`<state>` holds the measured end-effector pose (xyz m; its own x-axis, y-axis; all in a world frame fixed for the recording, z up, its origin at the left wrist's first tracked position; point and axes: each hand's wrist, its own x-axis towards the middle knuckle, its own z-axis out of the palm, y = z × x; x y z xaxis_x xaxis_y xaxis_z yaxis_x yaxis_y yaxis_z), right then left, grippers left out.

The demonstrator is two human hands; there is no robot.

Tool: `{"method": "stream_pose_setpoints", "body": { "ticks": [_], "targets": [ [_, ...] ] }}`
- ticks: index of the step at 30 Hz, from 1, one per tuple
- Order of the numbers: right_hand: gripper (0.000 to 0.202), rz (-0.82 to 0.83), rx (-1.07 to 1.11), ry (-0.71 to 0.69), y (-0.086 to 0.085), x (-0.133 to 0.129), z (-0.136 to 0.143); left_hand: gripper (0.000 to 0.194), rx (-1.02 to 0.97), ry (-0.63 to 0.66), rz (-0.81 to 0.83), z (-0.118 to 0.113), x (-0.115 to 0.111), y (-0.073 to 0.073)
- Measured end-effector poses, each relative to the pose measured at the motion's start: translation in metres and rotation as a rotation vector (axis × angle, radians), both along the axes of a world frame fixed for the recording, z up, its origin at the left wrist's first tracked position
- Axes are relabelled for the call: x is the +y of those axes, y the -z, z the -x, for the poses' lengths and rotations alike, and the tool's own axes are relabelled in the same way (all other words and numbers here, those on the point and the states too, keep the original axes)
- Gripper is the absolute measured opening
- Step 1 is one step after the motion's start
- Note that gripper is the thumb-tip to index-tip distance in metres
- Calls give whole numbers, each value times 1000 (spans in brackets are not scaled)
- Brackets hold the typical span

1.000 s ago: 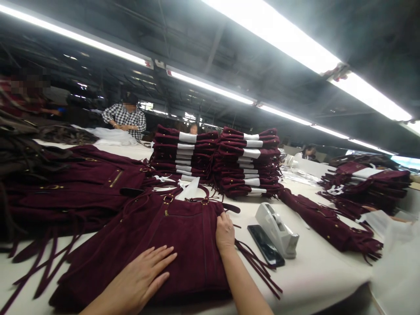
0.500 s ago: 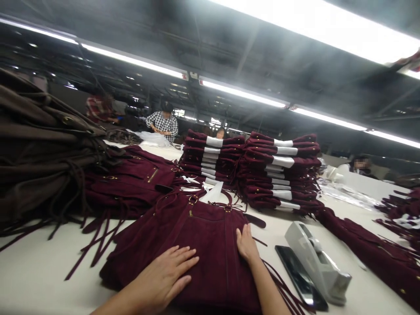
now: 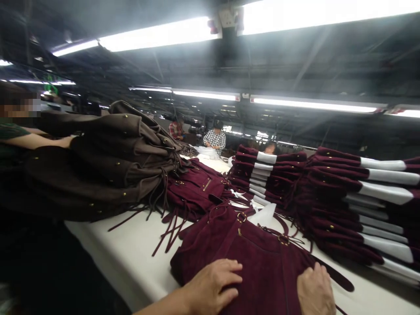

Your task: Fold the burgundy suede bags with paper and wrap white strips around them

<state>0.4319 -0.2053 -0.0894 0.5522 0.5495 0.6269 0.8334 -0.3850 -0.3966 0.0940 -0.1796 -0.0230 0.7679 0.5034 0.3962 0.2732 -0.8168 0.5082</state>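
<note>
A maroon suede-like handbag (image 3: 252, 262) with brass rings and tied cords lies flat on the table before me. My left hand (image 3: 215, 282) is over its front, fingers apart and slightly bent, gripping nothing. Along the bag's right edge rests my right hand (image 3: 315, 289), its fingers stretched away from me and a little bent; its thumb is hidden. White paper (image 3: 264, 215) stands up at the bag's top, beside the handles. A dark strap end (image 3: 337, 275) sticks out to the right past my right hand.
Brown bags (image 3: 108, 162) are heaped on the left, where a person's arm (image 3: 36, 141) reaches in. Another maroon bag (image 3: 200, 183) lies behind mine. Two tall stacks of maroon bags with white bands (image 3: 265, 175) (image 3: 331, 210) rise behind. The table edge (image 3: 98, 267) runs along the left.
My view has turned left, bringing in the person beside the brown bags; the tape dispenser and phone have left the picture. My fingers are more bent, both hands still at the handbag.
</note>
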Motion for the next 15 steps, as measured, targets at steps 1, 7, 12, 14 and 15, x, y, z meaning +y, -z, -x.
{"method": "stream_pose_setpoints", "body": {
  "ticks": [1,7,12,14,15],
  "targets": [
    [55,-22,-19,10,0,0,2,29,-85,-96,-24,0,3,3],
    [55,-151,17,58,-6,3,10,35,-152,-725,-331,2,30,-27],
    [53,-177,148,137,-10,1,17,40,149,-1015,-139,6,46,-36],
    [53,-171,175,141,-15,-1,21,33,187,-1014,-34,8,45,-27],
    [53,-160,190,145,-18,-2,23,29,180,-1014,7,9,44,-23]
  ]
}}
